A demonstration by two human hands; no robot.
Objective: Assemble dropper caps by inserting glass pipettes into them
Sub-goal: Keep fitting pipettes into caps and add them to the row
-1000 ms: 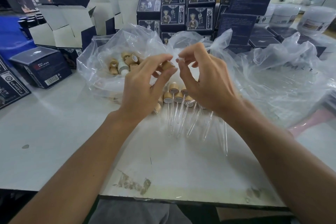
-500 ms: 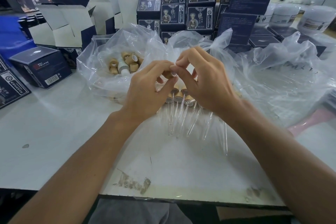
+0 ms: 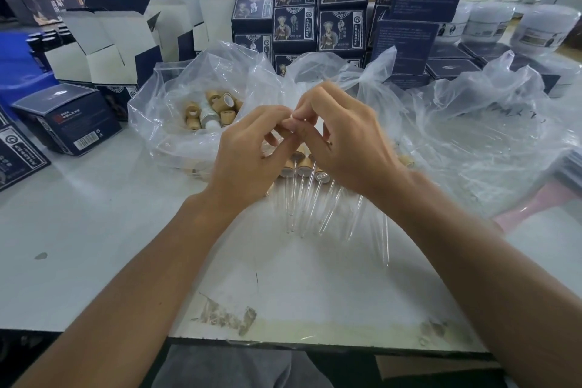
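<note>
Closer together now, your left hand (image 3: 248, 154) and right hand (image 3: 343, 142) pinch a mostly hidden cap (image 3: 291, 126); its axis cannot be told.

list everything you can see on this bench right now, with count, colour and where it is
loose dropper caps: about ten, tan, some white, in the clear bag at centre left
clear bag: one, transparent, behind the left hand
assembled droppers: several, tan caps with clear glass pipettes, lying on the table under the hands
second plastic bag: one, clear, at right
dark boxes: many, navy, stacked at the back
open cartons: several, white inside, back left
jars: a few, white, back right
table: one, white
left hand: fingertips pinching a small part, mostly hidden
right hand: fingertips meeting the left's
</note>
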